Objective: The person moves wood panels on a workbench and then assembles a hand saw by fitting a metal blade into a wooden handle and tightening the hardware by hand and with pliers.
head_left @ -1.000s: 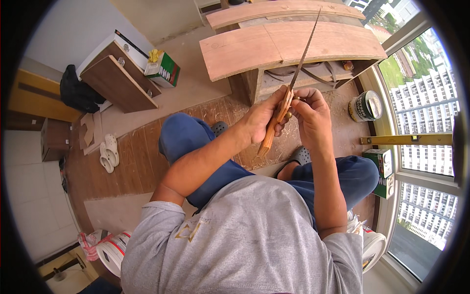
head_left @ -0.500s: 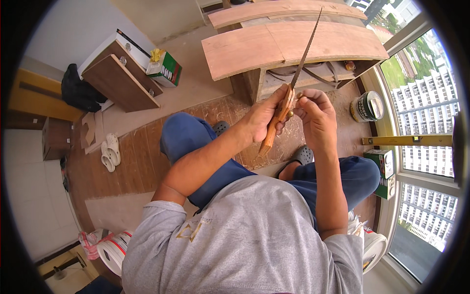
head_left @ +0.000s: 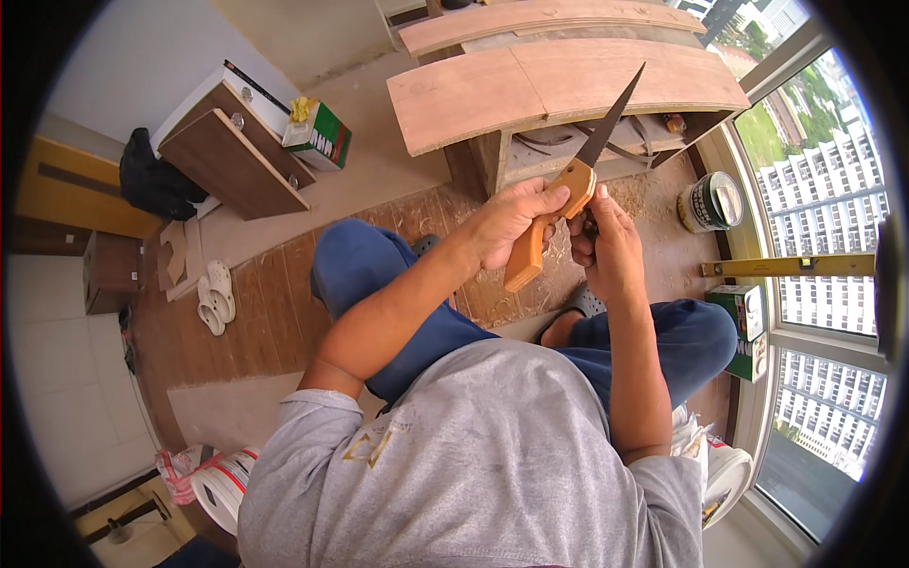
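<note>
Handsaw [head_left: 579, 180], held in left hand [head_left: 511, 223]

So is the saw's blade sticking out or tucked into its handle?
Sticking out: the dark, pointed blade shows beyond the wooden handle, which the left hand grips.

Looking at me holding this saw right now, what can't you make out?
All in the head view:
- Right hand: its curled fingers hide whatever they may hold.
- Saw handle: its far side is turned away, and the left hand covers part of it.
- Left shoe: mostly hidden behind the left knee.
- White bucket: partly hidden by the shirt.
- Black thing: cut off by the top edge.
</note>
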The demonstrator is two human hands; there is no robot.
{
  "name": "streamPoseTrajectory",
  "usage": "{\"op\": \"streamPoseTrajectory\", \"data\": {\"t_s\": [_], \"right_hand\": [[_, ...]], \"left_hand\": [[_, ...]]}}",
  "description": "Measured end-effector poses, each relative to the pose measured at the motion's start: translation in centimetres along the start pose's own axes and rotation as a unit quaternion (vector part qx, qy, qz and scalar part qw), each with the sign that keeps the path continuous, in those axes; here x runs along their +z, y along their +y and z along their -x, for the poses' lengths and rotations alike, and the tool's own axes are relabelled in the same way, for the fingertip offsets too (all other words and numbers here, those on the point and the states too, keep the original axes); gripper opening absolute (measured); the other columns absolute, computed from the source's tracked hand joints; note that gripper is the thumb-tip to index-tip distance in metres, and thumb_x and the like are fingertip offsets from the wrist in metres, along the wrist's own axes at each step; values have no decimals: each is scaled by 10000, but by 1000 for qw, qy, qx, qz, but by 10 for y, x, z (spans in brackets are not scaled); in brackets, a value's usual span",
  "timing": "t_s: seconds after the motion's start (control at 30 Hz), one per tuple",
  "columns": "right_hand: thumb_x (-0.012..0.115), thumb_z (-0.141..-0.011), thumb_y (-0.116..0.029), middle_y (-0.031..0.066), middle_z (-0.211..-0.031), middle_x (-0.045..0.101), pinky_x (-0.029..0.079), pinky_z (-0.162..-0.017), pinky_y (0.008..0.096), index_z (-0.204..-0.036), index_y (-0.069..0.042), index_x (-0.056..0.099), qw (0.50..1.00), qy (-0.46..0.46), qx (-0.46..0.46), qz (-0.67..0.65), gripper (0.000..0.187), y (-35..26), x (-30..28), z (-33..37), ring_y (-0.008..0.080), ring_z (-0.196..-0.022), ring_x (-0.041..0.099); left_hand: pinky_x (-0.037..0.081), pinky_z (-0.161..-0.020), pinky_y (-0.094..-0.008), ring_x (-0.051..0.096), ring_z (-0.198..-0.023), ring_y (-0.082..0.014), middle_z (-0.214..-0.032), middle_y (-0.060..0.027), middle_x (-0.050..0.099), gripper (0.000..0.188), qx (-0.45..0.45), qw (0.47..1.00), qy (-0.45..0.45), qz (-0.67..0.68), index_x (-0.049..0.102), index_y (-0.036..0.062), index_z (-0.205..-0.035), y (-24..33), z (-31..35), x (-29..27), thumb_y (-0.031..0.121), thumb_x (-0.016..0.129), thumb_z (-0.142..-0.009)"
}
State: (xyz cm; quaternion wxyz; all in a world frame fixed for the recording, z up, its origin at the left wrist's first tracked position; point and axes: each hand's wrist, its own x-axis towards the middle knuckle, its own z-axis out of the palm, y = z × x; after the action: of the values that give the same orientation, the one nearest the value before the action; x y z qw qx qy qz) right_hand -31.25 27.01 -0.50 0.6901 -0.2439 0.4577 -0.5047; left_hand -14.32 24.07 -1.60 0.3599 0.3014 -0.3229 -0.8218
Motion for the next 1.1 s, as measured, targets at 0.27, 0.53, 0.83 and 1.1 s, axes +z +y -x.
{"op": "streamPoseTrajectory", "data": {"t_s": [0.27, 0.53, 0.83, 1.1], "right_hand": [[524, -1054, -411, -36, -717, 494, 296, -479, 211, -960, -80, 598, 983, -145, 41, 101, 352, -10, -12, 5, 54, -539, 367], [485, -1084, -317, 4, -728, 518, 353, -522, 250, -978, -32, 602, 966, -89, -138, 197, 327, 13, -4, 6, 105, -574, 456], [556, -1053, -238, 15, -746, 527, 410, -541, 277, -1045, -31, 621, 901, -40, -287, 322, 217, -4, 10, 3, 128, -650, 525], [546, -1054, -395, -51, -717, 473, 304, -499, 202, -928, -96, 585, 985, -94, -79, 121, 326, -13, 27, -3, 38, -569, 364]], "left_hand": [[466, -652, -218, 558, -750, -66, -911, 9, 610, 298, 29, 994, -109, 4, 574, 131, -1185, 9, 3, -1, 356, 639, -1001], [486, -591, -220, 566, -699, -77, -924, 10, 624, 304, 11, 995, -85, 59, 580, 122, -1217, 4, 4, -1, 325, 645, -1000], [489, -572, -220, 546, -686, -73, -932, 26, 608, 340, 26, 994, -39, 98, 588, 137, -1288, 9, 8, -4, 327, 627, -1008], [487, -571, -220, 539, -678, -60, -934, 31, 609, 366, 47, 996, -42, 69, 568, 135, -1307, 12, 7, -8, 329, 634, -1004]]}}
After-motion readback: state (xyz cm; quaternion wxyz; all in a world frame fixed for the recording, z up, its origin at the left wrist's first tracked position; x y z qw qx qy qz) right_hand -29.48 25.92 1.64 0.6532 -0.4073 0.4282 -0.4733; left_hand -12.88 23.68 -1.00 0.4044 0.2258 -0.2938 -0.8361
